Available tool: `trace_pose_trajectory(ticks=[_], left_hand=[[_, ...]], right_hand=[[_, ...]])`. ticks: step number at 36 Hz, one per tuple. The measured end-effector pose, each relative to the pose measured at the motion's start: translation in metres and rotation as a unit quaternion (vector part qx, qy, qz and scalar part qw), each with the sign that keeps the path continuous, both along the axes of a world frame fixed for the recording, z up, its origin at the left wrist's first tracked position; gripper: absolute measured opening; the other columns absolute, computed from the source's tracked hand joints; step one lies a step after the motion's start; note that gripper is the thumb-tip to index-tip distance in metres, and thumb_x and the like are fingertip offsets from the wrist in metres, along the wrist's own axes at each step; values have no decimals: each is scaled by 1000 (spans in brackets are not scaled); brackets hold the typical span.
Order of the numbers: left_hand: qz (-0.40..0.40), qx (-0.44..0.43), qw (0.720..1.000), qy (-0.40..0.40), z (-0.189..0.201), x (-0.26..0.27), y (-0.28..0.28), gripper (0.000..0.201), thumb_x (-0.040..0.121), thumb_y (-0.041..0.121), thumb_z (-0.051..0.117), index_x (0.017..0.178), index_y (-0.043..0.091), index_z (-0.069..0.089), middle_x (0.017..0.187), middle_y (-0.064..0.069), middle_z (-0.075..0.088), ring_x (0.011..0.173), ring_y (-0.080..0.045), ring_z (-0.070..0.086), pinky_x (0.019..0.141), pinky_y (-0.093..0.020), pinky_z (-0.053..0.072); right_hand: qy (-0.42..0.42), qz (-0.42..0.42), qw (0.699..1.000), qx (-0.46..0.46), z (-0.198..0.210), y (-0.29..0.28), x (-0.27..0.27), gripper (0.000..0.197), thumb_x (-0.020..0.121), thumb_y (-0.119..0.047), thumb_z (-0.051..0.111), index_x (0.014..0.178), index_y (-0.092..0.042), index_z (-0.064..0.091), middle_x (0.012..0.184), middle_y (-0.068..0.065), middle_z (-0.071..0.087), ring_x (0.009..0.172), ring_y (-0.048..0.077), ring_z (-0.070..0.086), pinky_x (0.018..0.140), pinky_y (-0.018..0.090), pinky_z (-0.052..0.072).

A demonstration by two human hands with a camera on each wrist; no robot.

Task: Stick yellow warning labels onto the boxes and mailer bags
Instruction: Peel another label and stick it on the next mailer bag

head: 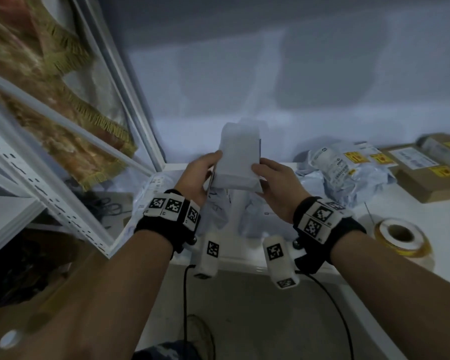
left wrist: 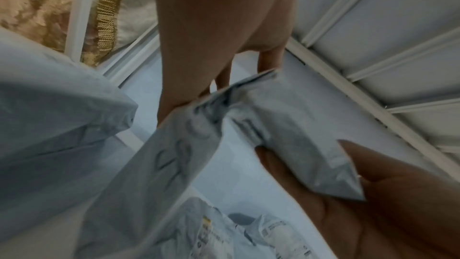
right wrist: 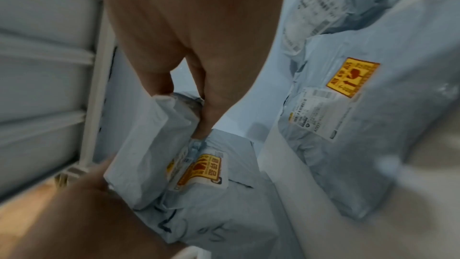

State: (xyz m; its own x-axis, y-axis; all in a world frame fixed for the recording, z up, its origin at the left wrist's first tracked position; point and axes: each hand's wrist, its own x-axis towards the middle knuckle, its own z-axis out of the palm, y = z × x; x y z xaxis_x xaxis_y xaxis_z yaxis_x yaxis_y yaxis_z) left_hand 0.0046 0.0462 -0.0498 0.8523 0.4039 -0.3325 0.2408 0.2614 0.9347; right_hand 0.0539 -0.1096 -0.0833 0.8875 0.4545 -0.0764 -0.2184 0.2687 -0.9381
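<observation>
I hold a pale grey mailer bag (head: 238,157) upright above the table with both hands. My left hand (head: 209,168) grips its left edge, thumb on the front. My right hand (head: 261,174) grips the right edge. No yellow label shows on the face turned to me. In the left wrist view the bag (left wrist: 273,135) runs between my left hand (left wrist: 219,78) and my right palm (left wrist: 373,194). In the right wrist view my right hand (right wrist: 199,117) pinches the bag (right wrist: 147,155). A roll of yellow labels (head: 400,236) lies at the right.
Under my hands lie more mailer bags (head: 247,216) on the white table (head: 439,229); one (right wrist: 224,214) carries a yellow label (right wrist: 201,170). Labelled bags (head: 343,165) and labelled cardboard boxes (head: 426,178) lie at the right. White shelf rails (head: 50,178) stand at the left.
</observation>
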Motion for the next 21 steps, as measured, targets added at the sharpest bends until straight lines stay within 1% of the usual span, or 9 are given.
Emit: trace_pose_trajectory(ticks=[2, 4, 6, 9, 12, 15, 16, 19, 21], left_hand=[[-13, -20, 1000, 18, -6, 1, -6, 55, 86, 54, 68, 127, 17, 66, 128, -5, 65, 115, -28, 61, 70, -31, 53], [-24, -38, 999, 27, -12, 2, -9, 64, 83, 64, 65, 128, 18, 65, 120, -5, 67, 92, -26, 66, 61, -30, 53], [-39, -57, 997, 35, -19, 5, -9, 70, 80, 71, 62, 130, 22, 64, 115, -7, 69, 81, -26, 68, 59, -30, 54], [-94, -108, 989, 29, -25, 7, -12, 74, 85, 77, 46, 128, 20, 66, 109, -11, 73, 80, -26, 73, 65, -32, 55], [-123, -138, 983, 22, -29, 11, -18, 82, 89, 79, 30, 129, 15, 64, 126, -14, 68, 99, -29, 69, 77, -39, 54], [-128, -149, 980, 15, -28, 16, -24, 89, 88, 80, 27, 137, 12, 58, 137, -17, 60, 119, -34, 62, 91, -45, 54], [-124, -147, 981, 11, -28, 17, -27, 89, 89, 79, 28, 137, 11, 57, 137, -18, 60, 119, -35, 62, 92, -47, 55], [-133, -157, 979, 4, -29, 26, -38, 83, 92, 74, 30, 134, 9, 59, 118, -18, 71, 91, -32, 74, 69, -44, 62], [-135, -152, 979, 7, -33, 34, -43, 80, 93, 72, 35, 133, 7, 60, 113, -19, 72, 87, -33, 74, 67, -43, 62]], right_hand=[[6, 3, 1000, 12, -2, -7, 3, 32, 95, -9, 54, 118, 13, 56, 99, 15, 61, 87, 26, 55, 71, 32, 48], [15, 6, 999, 31, -3, -15, 6, 26, 98, -6, 51, 117, 7, 61, 102, 13, 67, 82, 23, 64, 65, 25, 53], [20, 12, 999, 45, -3, -20, 8, 24, 99, -5, 49, 117, 4, 62, 99, 11, 69, 77, 19, 66, 61, 23, 53], [23, 21, 998, 53, -3, -24, 9, 22, 99, -4, 48, 115, 2, 62, 96, 9, 71, 78, 19, 67, 63, 24, 55], [23, 32, 997, 61, -5, -28, 11, 23, 99, -4, 48, 115, 1, 63, 95, 8, 72, 76, 18, 68, 63, 24, 56], [26, 17, 998, 54, -9, -33, 16, 21, 98, -3, 47, 112, 1, 63, 96, 12, 70, 77, 20, 68, 65, 26, 57], [27, 15, 998, 48, -12, -35, 18, 19, 98, -2, 47, 109, 1, 63, 96, 13, 69, 78, 22, 67, 65, 27, 57], [28, 2, 999, 27, -19, -41, 22, 16, 97, -3, 48, 103, -2, 63, 99, 15, 67, 83, 25, 65, 69, 29, 56], [29, -3, 1000, 7, -24, -46, 24, 14, 96, -5, 50, 102, -3, 62, 99, 17, 65, 88, 27, 63, 75, 33, 53]])
